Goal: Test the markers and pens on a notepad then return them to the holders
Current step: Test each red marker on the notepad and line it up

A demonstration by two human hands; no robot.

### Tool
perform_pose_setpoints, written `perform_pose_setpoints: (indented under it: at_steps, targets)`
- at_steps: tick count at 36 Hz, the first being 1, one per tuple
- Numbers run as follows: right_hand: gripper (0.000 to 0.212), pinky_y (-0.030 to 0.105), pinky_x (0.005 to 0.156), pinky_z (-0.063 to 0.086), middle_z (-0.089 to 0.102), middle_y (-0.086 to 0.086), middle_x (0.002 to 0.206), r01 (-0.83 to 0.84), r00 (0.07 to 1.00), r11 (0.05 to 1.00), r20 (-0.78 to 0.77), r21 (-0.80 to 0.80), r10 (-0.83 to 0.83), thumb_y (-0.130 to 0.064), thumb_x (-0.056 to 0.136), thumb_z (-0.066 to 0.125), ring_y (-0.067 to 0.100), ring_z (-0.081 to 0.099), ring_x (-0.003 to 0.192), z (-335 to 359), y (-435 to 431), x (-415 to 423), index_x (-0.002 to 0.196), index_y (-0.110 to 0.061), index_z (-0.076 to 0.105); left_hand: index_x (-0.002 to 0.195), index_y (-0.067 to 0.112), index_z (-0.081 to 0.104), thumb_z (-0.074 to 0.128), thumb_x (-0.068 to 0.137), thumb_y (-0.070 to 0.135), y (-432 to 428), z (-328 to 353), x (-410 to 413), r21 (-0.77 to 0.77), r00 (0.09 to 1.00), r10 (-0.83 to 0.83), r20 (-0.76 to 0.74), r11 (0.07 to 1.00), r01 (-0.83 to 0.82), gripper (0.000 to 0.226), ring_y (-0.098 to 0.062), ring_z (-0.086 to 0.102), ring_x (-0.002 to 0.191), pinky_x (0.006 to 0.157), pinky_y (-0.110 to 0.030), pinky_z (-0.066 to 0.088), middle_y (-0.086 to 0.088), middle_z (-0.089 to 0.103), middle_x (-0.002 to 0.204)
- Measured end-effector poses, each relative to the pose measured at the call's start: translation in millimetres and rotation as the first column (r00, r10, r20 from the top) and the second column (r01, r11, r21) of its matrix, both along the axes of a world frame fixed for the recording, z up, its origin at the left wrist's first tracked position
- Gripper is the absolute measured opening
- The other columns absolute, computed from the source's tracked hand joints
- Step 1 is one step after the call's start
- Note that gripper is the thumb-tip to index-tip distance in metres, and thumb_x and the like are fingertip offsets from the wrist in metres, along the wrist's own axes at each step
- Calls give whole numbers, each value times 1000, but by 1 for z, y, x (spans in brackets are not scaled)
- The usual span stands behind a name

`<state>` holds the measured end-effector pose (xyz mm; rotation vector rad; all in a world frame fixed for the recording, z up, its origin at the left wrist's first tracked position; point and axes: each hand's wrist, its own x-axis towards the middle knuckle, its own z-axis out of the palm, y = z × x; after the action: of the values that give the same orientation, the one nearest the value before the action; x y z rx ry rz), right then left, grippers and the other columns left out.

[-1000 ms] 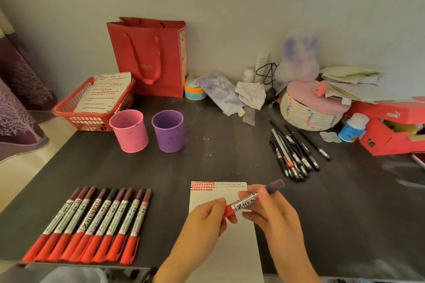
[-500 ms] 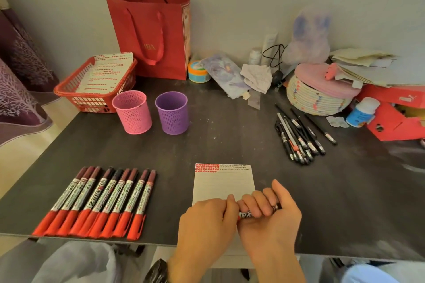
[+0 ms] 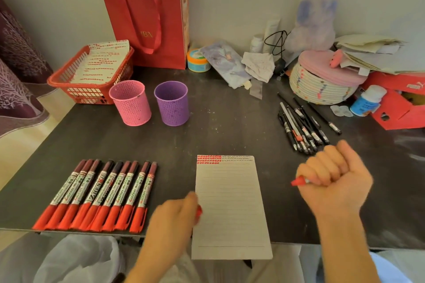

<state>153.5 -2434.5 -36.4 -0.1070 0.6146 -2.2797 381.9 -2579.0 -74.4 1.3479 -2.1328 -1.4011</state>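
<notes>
Head view: the right hand [image 3: 333, 179] is closed into a fist to the right of the notepad [image 3: 230, 204], its fingers wrapped round a marker [image 3: 299, 182]. Only the marker's red end shows, poking out of the fist to the left, off the paper. The left hand [image 3: 177, 216] is blurred at the notepad's near left edge. Its fingers curl round a small red piece that looks like the cap [image 3: 199, 211], which lies against the edge of the page.

The notepad lies flat at the near edge of the dark table [image 3: 230, 122], with red test marks and some fine dark marks along its far edge. The row of markers [image 3: 103, 195] lies side by side to the left of the pad, red caps towards the person. The pink holder [image 3: 131, 103] and purple holder [image 3: 172, 103] stand upright next to each other farther back on the left. The pens [image 3: 301, 126] lie in a loose bundle on the right, beyond the right hand. A red basket [image 3: 89, 76] with marked sheets and a red gift bag [image 3: 149, 23] sit at the far left.

Half a second earlier both hands were pressed together over the near end of the notepad, clasping the marker between them. They have since pulled apart, the right hand going right and farther away with the marker, the left staying near the pad's left edge.
</notes>
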Motion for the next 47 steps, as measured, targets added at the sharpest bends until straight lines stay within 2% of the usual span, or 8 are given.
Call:
perform_pose_setpoints:
  at_steps: [4, 7, 12, 15, 18, 23, 30, 47]
  targets:
    - [47, 24, 61, 34, 40, -8, 55, -22, 999, 994, -36, 108, 26, -44, 99, 50, 8, 39, 52, -7, -14, -12, 57, -23, 43, 54, 22, 41, 32, 87, 78, -11, 0, -4, -9, 970, 87, -228, 996, -92, 66, -10, 45, 56, 63, -37, 40, 5, 45, 53]
    - [51, 33, 79, 46, 60, 1, 73, -38, 990, 952, -115, 304, 76, -58, 94, 49, 17, 61, 72, -15, -29, -2, 68, -17, 64, 68, 26, 50, 30, 88, 77, -18, -4, -22, -149, 963, -45, -267, 989, 5, 58, -6, 51, 62, 62, -29, 41, 9, 56, 66]
    - [80, 31, 55, 49, 62, 12, 73, -80, 927, 807, -253, 585, 276, -81, 85, 31, 19, 56, 56, -27, -47, 13, 92, -13, 73, 91, 42, 43, 51, 87, 67, -33, -20, -54, -349, 995, -92, -46, 934, 71, 27, -3, 54, 80, 64, -21, 42, 18, 53, 90]
    - [75, 32, 57, 57, 74, 16, 86, -47, 890, 749, -312, 661, 332, -78, 80, 38, 23, 67, 62, -31, -58, 19, 96, -17, 78, 106, 45, 42, 57, 86, 60, -40, -31, -62, -369, 989, -144, -18, 921, 127, 29, -2, 52, 96, 76, -18, 44, 24, 52, 105]
    - [49, 31, 60, 58, 76, 15, 88, 61, 848, 733, -423, 677, 320, -64, 82, 58, 25, 72, 69, -33, -72, 22, 93, -20, 78, 105, 42, 42, 61, 85, 54, -44, -39, -65, -414, 985, -162, 52, 894, 169, 30, 0, 46, 94, 71, -10, 36, 25, 48, 99]
    - [20, 26, 47, 53, 69, 11, 64, 288, 721, 677, -619, 678, 313, -38, 85, 76, 20, 65, 51, -37, -97, 20, 76, -21, 70, 101, 41, 44, 62, 81, 55, -45, -45, -66, -449, 984, -156, 81, 876, 176, 30, 2, 42, 91, 69, -8, 33, 28, 45, 94]
    - [29, 20, 53, 47, 65, 1, 52, 490, 604, 543, -715, 682, 352, -23, 86, 73, 3, 59, 46, -60, -115, 18, 62, -18, 58, 103, 50, 39, 59, 73, 66, -49, -47, -68, -396, 989, -135, 55, 906, 145, 40, 10, 43, 93, 66, -8, 32, 34, 42, 96]
    - [32, 10, 47, 44, 62, 0, 47, 552, 547, 538, -764, 636, 342, -13, 85, 71, 1, 57, 43, -67, -116, 18, 58, -20, 56, 104, 46, 41, 68, 81, 54, -53, -53, -73, -335, 997, -71, 38, 939, 80, 37, -5, 53, 98, 80, -26, 51, 25, 51, 103]
